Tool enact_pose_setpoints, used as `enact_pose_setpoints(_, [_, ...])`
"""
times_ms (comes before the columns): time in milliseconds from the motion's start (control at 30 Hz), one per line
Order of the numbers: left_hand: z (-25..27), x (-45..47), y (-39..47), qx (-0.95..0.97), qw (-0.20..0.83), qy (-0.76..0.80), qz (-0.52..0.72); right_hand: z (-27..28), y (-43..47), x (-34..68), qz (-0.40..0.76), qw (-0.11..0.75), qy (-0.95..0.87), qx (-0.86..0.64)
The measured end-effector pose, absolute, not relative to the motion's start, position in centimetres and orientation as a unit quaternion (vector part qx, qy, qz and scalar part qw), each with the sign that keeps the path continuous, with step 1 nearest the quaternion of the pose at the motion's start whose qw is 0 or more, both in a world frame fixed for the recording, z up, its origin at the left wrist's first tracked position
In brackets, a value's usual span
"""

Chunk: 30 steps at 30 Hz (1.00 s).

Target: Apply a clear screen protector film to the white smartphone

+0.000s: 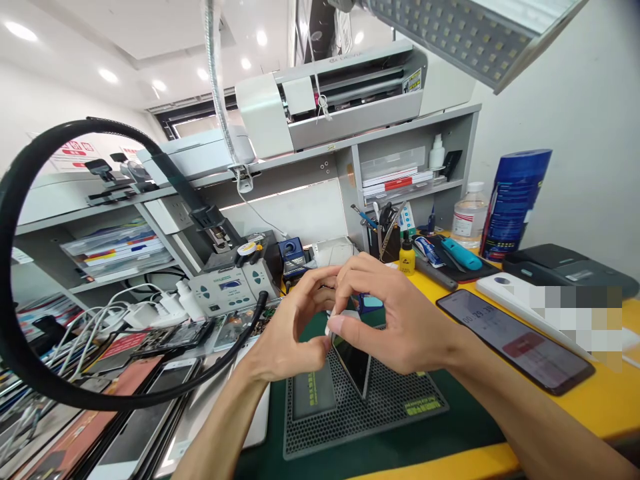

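A phone (354, 365) with a dark screen and pale edge stands tilted on one corner over the black honeycomb-patterned mat (345, 423). My left hand (295, 327) curves around its left side, thumb tip at the edge and fingers curled behind. From above, my right hand (395, 313) pinches at the phone's upper edge with thumb and index finger. Something small and white (330, 324) shows at the fingertips; I cannot make out what it is. The hands hide the top of the phone.
Right of the mat lie a phone with a running timer (515, 340) and a white device (530, 307). A yellow bottle (407, 257) stands behind. On the left, a black flexible hose (135, 400) loops over stacked phones (145, 420). A lamp (465, 40) hangs overhead.
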<state>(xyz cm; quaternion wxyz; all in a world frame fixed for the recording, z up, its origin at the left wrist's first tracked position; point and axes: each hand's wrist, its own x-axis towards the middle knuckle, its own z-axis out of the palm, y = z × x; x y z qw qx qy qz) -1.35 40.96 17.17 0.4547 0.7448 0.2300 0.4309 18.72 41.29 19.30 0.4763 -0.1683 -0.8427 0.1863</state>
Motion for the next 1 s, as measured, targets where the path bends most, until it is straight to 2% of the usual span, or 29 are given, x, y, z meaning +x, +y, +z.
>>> enact_pose_setpoints(1000, [17.00,-1.20,40.78,0.747,0.453,0.218,0.436,19.99,41.47,18.80,0.180,0.453,-0.858,-0.160])
